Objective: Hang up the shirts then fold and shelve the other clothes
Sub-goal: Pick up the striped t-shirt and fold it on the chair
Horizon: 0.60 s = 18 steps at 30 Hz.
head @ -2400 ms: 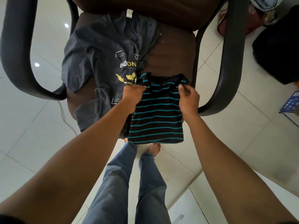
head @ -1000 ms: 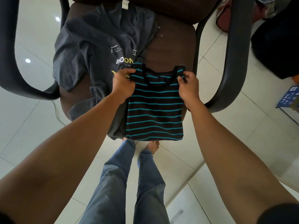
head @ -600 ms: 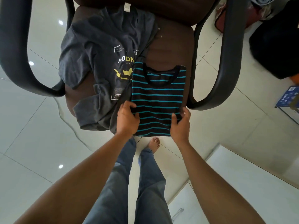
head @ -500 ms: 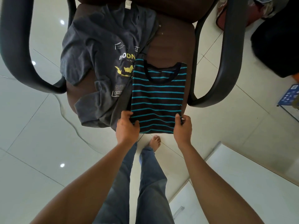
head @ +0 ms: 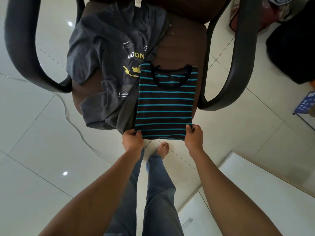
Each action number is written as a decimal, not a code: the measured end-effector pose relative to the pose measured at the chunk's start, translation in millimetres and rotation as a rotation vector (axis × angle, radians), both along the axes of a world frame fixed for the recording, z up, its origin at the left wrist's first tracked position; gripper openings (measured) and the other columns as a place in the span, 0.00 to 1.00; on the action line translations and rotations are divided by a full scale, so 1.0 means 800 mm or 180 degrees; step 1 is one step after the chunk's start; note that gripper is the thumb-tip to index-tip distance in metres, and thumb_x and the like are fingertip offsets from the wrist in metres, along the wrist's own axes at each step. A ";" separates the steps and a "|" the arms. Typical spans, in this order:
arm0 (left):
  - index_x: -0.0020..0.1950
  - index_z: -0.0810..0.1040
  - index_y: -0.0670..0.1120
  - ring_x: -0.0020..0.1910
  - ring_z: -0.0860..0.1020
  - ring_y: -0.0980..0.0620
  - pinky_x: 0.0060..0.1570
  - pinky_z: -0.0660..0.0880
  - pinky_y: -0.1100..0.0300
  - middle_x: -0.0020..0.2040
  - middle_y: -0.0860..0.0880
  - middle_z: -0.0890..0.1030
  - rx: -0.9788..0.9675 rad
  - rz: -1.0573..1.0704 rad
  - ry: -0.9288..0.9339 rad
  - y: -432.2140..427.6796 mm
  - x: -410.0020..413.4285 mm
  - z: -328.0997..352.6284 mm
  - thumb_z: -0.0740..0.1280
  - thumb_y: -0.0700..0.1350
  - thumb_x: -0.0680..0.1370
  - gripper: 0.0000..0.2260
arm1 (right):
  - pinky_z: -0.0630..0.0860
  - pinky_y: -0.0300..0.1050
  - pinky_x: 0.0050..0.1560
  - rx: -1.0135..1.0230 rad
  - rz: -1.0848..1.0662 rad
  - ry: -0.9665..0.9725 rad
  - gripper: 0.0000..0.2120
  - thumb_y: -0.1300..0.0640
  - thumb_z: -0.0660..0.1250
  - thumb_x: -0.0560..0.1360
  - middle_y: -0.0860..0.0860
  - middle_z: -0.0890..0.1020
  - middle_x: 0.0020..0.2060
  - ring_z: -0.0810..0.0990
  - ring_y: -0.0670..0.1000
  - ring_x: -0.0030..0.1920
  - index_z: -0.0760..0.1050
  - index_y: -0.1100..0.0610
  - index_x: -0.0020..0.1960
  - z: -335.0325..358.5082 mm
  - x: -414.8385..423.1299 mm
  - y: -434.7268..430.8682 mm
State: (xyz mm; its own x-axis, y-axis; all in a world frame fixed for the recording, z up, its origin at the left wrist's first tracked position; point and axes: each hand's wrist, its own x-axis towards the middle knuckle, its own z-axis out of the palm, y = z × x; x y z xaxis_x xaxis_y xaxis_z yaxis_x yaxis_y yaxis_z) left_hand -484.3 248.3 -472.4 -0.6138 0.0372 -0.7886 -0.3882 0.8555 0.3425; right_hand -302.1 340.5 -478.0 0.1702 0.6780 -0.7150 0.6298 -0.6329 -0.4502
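brown chair seat (head: 184,48) | striped shirt (head: 166,106) overhangs front edge | left hand (head: 133,139), right hand (head: 194,137) pinch hem corners

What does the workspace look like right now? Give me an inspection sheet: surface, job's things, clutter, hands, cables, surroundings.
Surface: brown chair seat, black armrests either side.
Job's things: striped shirt lies flat, sleeves folded under, hem hanging over the seat's front edge; grey shirt crumpled beside it, partly under it.
Clutter: nothing seen on the seat besides the shirts.
Hands: left hand pinches the striped shirt's left hem corner; right hand pinches the right one.
Cables: a thin cord snakes across the floor left of the chair.
Surroundings: white tiled floor; dark bag and blue box at right.
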 end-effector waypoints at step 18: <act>0.73 0.56 0.56 0.62 0.74 0.52 0.58 0.76 0.55 0.64 0.52 0.71 0.1434 -0.1471 -0.0182 0.003 -0.013 0.020 0.64 0.34 0.79 0.30 | 0.70 0.54 0.70 0.0342 0.0788 0.0691 0.51 0.48 0.76 0.72 0.49 0.63 0.76 0.66 0.54 0.75 0.43 0.43 0.81 0.004 -0.008 0.015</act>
